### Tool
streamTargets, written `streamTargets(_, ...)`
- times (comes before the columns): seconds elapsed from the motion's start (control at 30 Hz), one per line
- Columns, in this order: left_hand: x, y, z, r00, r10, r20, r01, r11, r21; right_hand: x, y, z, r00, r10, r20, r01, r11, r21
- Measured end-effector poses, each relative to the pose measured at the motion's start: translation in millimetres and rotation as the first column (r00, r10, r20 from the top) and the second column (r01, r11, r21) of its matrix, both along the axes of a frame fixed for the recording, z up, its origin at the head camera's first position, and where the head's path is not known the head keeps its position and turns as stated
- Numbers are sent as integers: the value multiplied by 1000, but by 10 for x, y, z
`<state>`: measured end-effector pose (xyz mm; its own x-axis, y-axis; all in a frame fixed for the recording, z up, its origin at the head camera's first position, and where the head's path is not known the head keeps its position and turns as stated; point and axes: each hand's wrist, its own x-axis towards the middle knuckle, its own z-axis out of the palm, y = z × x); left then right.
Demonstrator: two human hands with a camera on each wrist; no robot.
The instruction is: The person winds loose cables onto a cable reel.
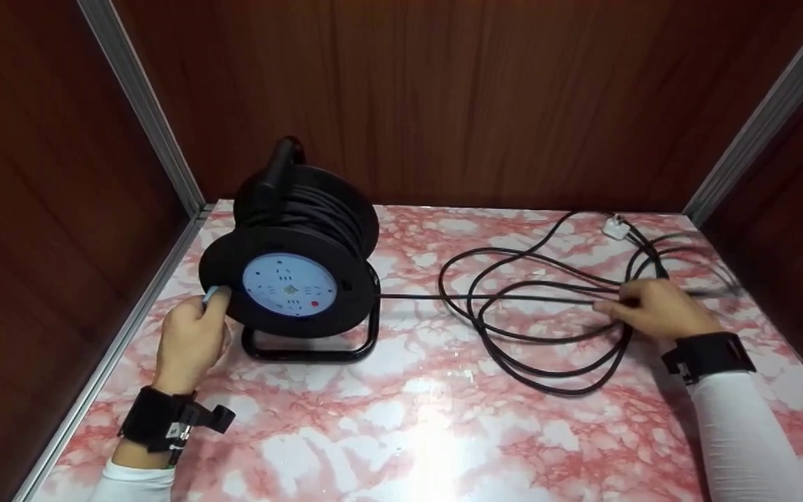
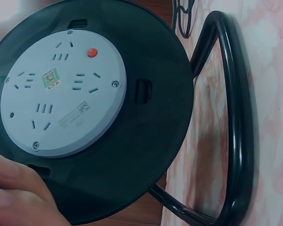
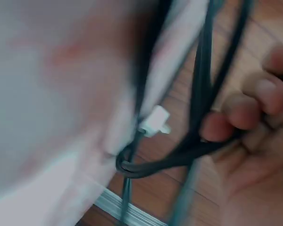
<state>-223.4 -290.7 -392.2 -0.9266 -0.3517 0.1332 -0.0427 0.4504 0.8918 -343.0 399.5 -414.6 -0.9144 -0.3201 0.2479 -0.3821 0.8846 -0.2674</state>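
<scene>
A black cable reel stands on its tube frame at the left of the table, with a pale round socket panel facing front. At the reel's left rim, my left hand grips a light-blue winding knob; in the left wrist view the fingers hide it. Black cable runs straight from the reel toward my right hand. There the fingers curl round several strands, seen closely in the right wrist view as dark cable. Loose loops spread left of that hand.
A white plug at the cable's end lies behind the right hand. The table has a red and white marbled top. Brown wood-grain panels with metal edge strips enclose it at the back and sides.
</scene>
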Motion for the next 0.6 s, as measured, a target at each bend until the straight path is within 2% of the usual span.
streamTargets(0.03, -1, 2, -3, 1000, 4, -3, -4, 1000, 9, -4, 5, -11, 1000, -10, 15, 10, 1000, 13)
streamTargets(0.07, -1, 5, -6, 1000, 10, -5, -10, 1000, 12, -11, 8, -17, 1000, -9, -6, 9, 1000, 13)
streamTargets(0.13, -4, 13, -8, 1000, 22, -13, -22, 1000, 6, -29, 6, -19, 990, -2, -143, 2, 1000, 1)
streamTargets(0.17, -6, 17, -7, 999, 26, -18, -26, 1000, 4, -40, 3, -13, 972, 8, -235, -10, 1000, -7)
streamTargets(0.23, -11, 24, -3, 999, 33, -29, -33, 999, 3, -54, -2, 8, 920, 33, -390, -38, 999, -6)
streamTargets(0.27, -13, 27, 2, 999, 37, -36, -37, 999, 4, -50, -6, 21, 907, 36, -420, -41, 999, -3)
streamTargets(0.33, -17, 27, 8, 998, 41, -46, -41, 999, 15, -41, 1, 32, 935, 26, -354, -27, 1000, 2)
streamTargets(0.4, -25, 20, 5, 998, 41, -53, -40, 999, 35, -30, 13, 11, 973, 0, -232, 2, 1000, 8)
streamTargets(0.47, -31, 15, -4, 997, 44, -58, -41, 998, 54, -23, 19, -12, 989, -48, -142, 49, 999, 4)
streamTargets(0.5, -35, 13, -10, 997, 46, -59, -42, 997, 60, -30, 23, -23, 988, -54, -145, 55, 999, -3)
streamTargets(0.53, -42, 12, -17, 997, 47, -61, -43, 997, 66, -39, 22, -30, 980, -45, -195, 43, 999, -12)
streamTargets(0.6, -50, 19, -24, 997, 50, -67, -44, 996, 82, -48, 9, -13, 945, -25, -326, 19, 1000, -21)
